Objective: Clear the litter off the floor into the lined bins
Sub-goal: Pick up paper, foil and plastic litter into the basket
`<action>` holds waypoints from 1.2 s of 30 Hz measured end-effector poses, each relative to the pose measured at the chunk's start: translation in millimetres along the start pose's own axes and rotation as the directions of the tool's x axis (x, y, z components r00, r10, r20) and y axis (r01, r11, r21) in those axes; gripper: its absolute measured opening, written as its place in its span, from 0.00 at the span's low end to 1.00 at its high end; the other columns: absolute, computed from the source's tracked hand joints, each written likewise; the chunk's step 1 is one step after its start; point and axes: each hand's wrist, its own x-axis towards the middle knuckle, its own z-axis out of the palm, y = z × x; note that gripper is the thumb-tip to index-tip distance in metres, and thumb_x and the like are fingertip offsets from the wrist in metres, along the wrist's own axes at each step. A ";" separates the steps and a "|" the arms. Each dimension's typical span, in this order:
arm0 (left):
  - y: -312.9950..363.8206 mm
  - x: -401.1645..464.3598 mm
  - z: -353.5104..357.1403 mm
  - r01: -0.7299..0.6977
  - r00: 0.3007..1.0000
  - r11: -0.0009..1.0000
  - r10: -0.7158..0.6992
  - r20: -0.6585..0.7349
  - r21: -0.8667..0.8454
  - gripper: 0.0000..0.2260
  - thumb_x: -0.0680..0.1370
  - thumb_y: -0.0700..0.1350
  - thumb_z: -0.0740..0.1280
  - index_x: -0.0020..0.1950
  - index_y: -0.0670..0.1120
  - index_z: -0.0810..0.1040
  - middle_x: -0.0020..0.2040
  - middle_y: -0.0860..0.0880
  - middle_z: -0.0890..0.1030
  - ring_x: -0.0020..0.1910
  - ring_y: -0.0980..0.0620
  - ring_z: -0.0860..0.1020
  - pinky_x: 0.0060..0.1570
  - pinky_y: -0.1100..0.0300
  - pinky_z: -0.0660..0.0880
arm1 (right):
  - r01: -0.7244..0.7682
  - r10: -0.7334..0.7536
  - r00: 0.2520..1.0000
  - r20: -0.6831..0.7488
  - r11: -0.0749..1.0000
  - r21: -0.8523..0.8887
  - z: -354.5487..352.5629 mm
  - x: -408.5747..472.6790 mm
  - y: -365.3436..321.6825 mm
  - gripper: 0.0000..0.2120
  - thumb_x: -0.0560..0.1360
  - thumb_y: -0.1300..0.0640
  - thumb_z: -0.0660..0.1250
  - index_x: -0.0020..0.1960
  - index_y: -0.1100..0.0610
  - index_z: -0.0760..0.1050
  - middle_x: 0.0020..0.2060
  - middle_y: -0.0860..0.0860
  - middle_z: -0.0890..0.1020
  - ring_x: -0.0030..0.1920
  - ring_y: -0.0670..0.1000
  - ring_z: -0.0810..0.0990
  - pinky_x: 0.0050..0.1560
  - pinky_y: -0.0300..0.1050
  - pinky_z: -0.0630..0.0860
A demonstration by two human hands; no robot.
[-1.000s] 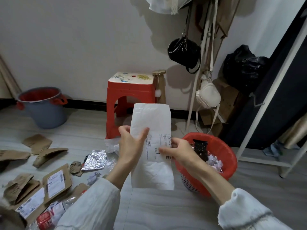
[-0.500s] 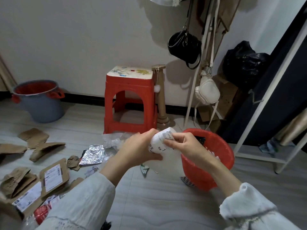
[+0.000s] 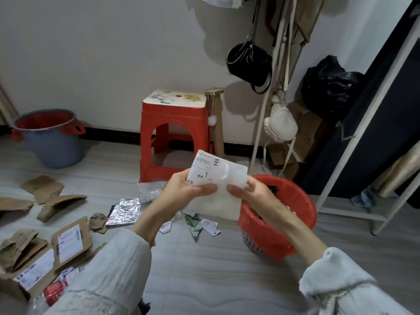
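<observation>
A red stool (image 3: 174, 130) stands against the wall, a grey bin with a red liner (image 3: 48, 137) well to its left and a red-lined basket (image 3: 278, 214) on the floor to the right. Torn cardboard pieces (image 3: 61, 202) and a crumpled foil sheet (image 3: 123, 210) litter the floor at left. Beside the basket's near-left rim, a folded white mailer bag (image 3: 218, 189) is gripped by both hands, left hand (image 3: 181, 194) and right hand (image 3: 254, 196) each with fingers curled round its edges

The white mailer's shipping label (image 3: 205, 172) reads "1" beside a barcode and small Chinese characters.
</observation>
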 end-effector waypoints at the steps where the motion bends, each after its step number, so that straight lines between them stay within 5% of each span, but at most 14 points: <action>1: 0.4 -1.1 0.6 0.005 1.000 1.000 -0.005 0.006 -0.028 0.11 0.69 0.38 0.74 0.49 0.48 0.80 0.45 0.50 0.85 0.43 0.51 0.84 0.39 0.59 0.79 | -0.018 0.017 1.000 0.015 0.999 0.045 0.2 0.4 0.6 0.27 0.67 0.49 0.74 0.63 0.56 0.73 0.56 0.54 0.82 0.57 0.53 0.81 0.61 0.55 0.75; 7: -2.5 1.6 6.7 -0.003 0.998 0.988 -0.007 -0.064 -0.155 0.13 0.70 0.39 0.73 0.52 0.45 0.79 0.45 0.48 0.85 0.42 0.51 0.83 0.35 0.61 0.78 | -0.126 0.115 0.992 0.052 0.931 0.342 4.7 4.4 -5.7 0.23 0.69 0.57 0.72 0.62 0.63 0.73 0.57 0.60 0.80 0.58 0.60 0.79 0.59 0.56 0.76; 12: -10.8 8.8 18.4 -0.082 0.979 0.997 0.079 -0.186 -0.007 0.13 0.71 0.44 0.72 0.54 0.48 0.76 0.48 0.51 0.83 0.46 0.55 0.82 0.43 0.60 0.78 | -0.136 0.118 0.990 0.081 0.950 0.281 -0.5 -0.4 0.8 0.18 0.73 0.62 0.68 0.63 0.62 0.73 0.57 0.58 0.81 0.57 0.58 0.80 0.59 0.53 0.76; 16: -25.7 31.4 41.7 -0.170 0.979 0.945 0.194 -0.060 0.281 0.12 0.78 0.48 0.64 0.61 0.51 0.71 0.48 0.56 0.78 0.47 0.56 0.77 0.47 0.62 0.75 | -0.044 0.077 0.975 -0.209 0.986 0.160 -43.6 5.0 1.6 0.10 0.72 0.64 0.68 0.53 0.58 0.75 0.51 0.56 0.83 0.43 0.49 0.83 0.42 0.40 0.80; 20: -77.8 58.3 70.3 -0.200 0.979 0.717 0.124 0.160 0.668 0.16 0.80 0.51 0.59 0.66 0.48 0.71 0.57 0.49 0.75 0.56 0.51 0.74 0.57 0.60 0.70 | -0.112 0.029 0.870 -0.493 0.984 -0.139 -105.6 16.7 32.6 0.14 0.73 0.60 0.70 0.58 0.57 0.75 0.48 0.51 0.81 0.47 0.50 0.81 0.51 0.48 0.79; 23: -125.3 77.8 99.0 -0.306 0.950 0.525 0.115 0.290 0.794 0.26 0.75 0.61 0.48 0.55 0.50 0.79 0.52 0.48 0.78 0.53 0.45 0.75 0.54 0.51 0.72 | -0.298 0.027 0.813 -0.581 0.878 -0.375 -144.9 28.8 75.1 0.11 0.71 0.54 0.71 0.53 0.53 0.77 0.45 0.49 0.82 0.46 0.53 0.81 0.50 0.55 0.79; 28: -176.2 111.5 142.4 -0.473 0.880 0.402 0.170 0.444 0.784 0.17 0.76 0.53 0.53 0.58 0.54 0.76 0.56 0.51 0.78 0.56 0.48 0.75 0.57 0.54 0.72 | -0.360 0.054 0.860 -0.508 0.770 -0.526 -163.7 55.1 134.9 0.08 0.71 0.53 0.71 0.37 0.51 0.73 0.33 0.45 0.77 0.36 0.48 0.75 0.34 0.43 0.69; 31: -204.0 132.6 154.4 -0.511 0.857 0.374 0.158 0.490 0.774 0.17 0.73 0.51 0.57 0.61 0.52 0.73 0.57 0.47 0.77 0.61 0.44 0.73 0.61 0.48 0.72 | -0.382 0.129 0.899 -0.420 0.699 -0.605 -167.9 66.8 164.8 0.05 0.70 0.52 0.70 0.41 0.53 0.77 0.38 0.49 0.82 0.42 0.52 0.79 0.42 0.48 0.73; 36: -229.2 150.5 158.9 -0.566 0.824 0.365 0.285 0.490 0.740 0.13 0.75 0.50 0.60 0.56 0.51 0.78 0.48 0.50 0.79 0.56 0.48 0.73 0.61 0.53 0.71 | -0.334 0.100 0.942 -0.319 0.330 -0.883 -175.8 76.8 193.5 0.12 0.73 0.48 0.66 0.50 0.55 0.78 0.52 0.54 0.79 0.55 0.58 0.77 0.49 0.48 0.71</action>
